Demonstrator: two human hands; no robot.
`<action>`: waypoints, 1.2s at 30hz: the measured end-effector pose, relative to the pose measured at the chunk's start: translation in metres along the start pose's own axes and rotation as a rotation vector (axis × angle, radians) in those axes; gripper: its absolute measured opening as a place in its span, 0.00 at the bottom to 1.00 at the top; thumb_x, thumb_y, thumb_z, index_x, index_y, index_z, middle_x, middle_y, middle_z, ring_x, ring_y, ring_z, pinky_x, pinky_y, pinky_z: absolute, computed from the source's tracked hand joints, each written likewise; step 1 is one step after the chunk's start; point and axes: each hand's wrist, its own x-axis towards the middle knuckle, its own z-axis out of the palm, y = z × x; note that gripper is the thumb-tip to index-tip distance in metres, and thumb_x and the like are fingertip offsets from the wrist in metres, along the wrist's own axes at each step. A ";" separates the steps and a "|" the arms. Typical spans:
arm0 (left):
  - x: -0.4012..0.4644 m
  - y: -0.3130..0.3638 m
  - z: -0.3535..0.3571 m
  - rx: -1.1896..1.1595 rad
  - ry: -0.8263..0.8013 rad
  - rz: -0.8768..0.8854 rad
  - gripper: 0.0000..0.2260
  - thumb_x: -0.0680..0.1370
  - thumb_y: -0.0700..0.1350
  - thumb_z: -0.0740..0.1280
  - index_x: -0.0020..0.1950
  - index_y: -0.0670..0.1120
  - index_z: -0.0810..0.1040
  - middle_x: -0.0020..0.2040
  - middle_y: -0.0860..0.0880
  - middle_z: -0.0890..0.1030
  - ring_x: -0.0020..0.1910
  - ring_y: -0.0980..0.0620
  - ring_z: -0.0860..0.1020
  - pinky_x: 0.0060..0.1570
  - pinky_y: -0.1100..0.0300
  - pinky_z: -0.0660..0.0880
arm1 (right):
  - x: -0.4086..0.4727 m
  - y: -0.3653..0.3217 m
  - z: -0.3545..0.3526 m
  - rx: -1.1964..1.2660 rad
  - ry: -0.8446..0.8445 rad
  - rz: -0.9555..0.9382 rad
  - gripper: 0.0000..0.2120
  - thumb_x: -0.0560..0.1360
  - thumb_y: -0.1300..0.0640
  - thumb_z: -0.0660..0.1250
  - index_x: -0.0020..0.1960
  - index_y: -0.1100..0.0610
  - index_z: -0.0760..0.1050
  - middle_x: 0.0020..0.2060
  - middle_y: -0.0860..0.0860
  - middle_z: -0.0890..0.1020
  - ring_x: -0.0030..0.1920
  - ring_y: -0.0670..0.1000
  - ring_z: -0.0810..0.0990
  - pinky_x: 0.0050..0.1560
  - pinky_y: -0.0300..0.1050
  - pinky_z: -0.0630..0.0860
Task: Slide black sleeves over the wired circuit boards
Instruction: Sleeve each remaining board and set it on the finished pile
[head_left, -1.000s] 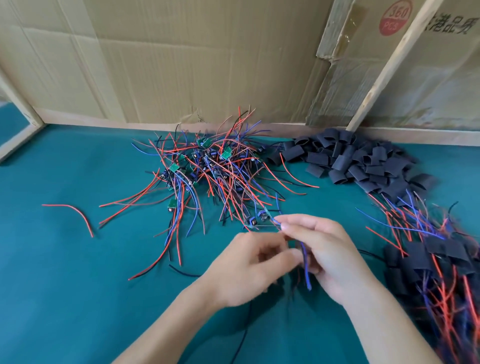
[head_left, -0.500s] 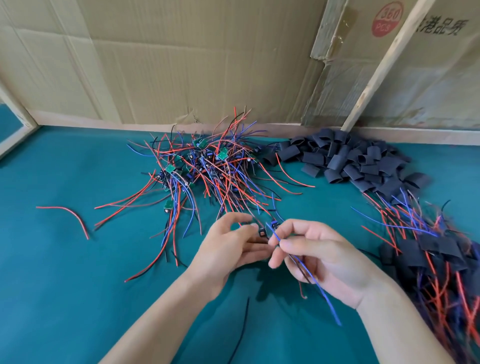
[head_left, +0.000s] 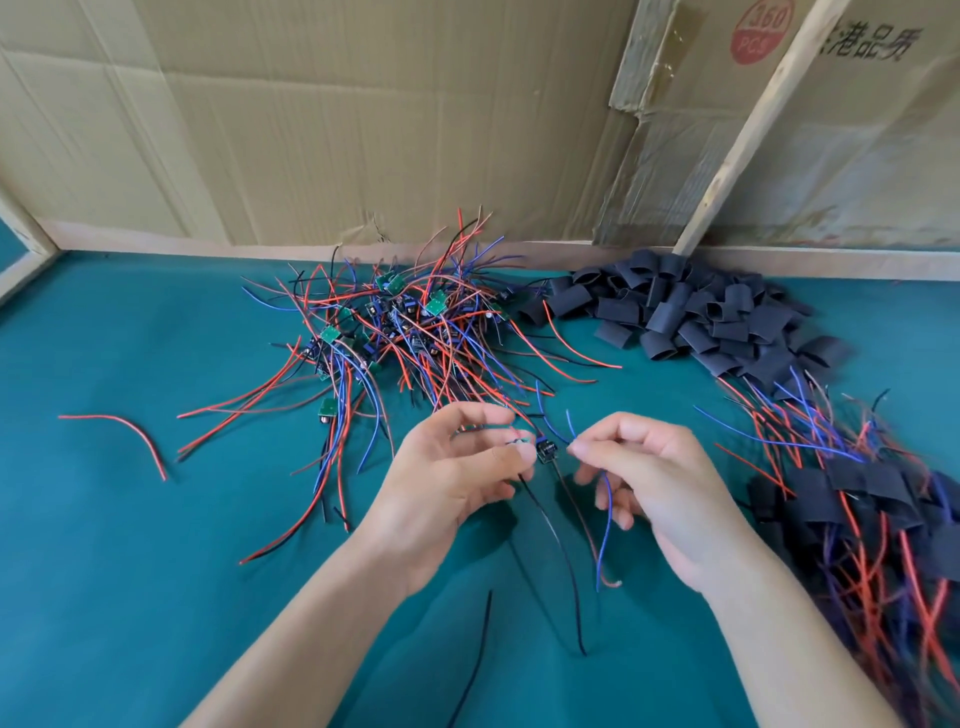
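A small wired circuit board (head_left: 546, 450) hangs between my two hands above the teal table. My left hand (head_left: 457, 483) pinches the board's left side, with black and brown wires trailing down toward me. My right hand (head_left: 649, 483) pinches the board's blue wire (head_left: 605, 525) between thumb and forefinger. Behind them lies a tangled pile of bare wired boards (head_left: 400, 332) with red, blue and black leads. Loose black sleeves (head_left: 691, 317) are heaped at the back right. Sleeved boards (head_left: 872, 499) lie stacked at the right edge.
A cardboard wall (head_left: 363, 114) and a leaning wooden stick (head_left: 748, 124) close off the back of the teal table (head_left: 130, 571). A single red wire (head_left: 124, 431) lies at the left. A loose black wire (head_left: 478, 644) lies between my forearms.
My hands have drawn apart, with the board now exposed between them. The blue wire has swung from under my right hand to hang down beside it.
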 end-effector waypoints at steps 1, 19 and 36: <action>-0.001 0.000 0.000 0.025 -0.030 0.029 0.19 0.68 0.40 0.78 0.57 0.43 0.79 0.51 0.44 0.84 0.40 0.49 0.81 0.39 0.61 0.76 | 0.000 0.000 0.000 -0.036 0.029 -0.001 0.07 0.75 0.60 0.74 0.38 0.55 0.83 0.30 0.55 0.82 0.27 0.51 0.74 0.24 0.40 0.66; -0.003 0.015 -0.006 -0.250 -0.315 0.001 0.31 0.71 0.36 0.76 0.72 0.42 0.69 0.59 0.38 0.83 0.39 0.49 0.83 0.34 0.63 0.78 | 0.047 -0.055 -0.008 -0.753 0.231 -0.280 0.05 0.74 0.56 0.69 0.41 0.48 0.81 0.34 0.43 0.86 0.41 0.49 0.85 0.51 0.49 0.81; -0.006 -0.007 0.002 0.704 -0.207 0.263 0.17 0.85 0.37 0.53 0.68 0.56 0.70 0.40 0.51 0.84 0.27 0.53 0.68 0.31 0.64 0.67 | 0.155 -0.029 -0.033 -1.246 0.432 -0.137 0.10 0.78 0.49 0.72 0.56 0.52 0.77 0.56 0.57 0.82 0.60 0.62 0.79 0.47 0.50 0.71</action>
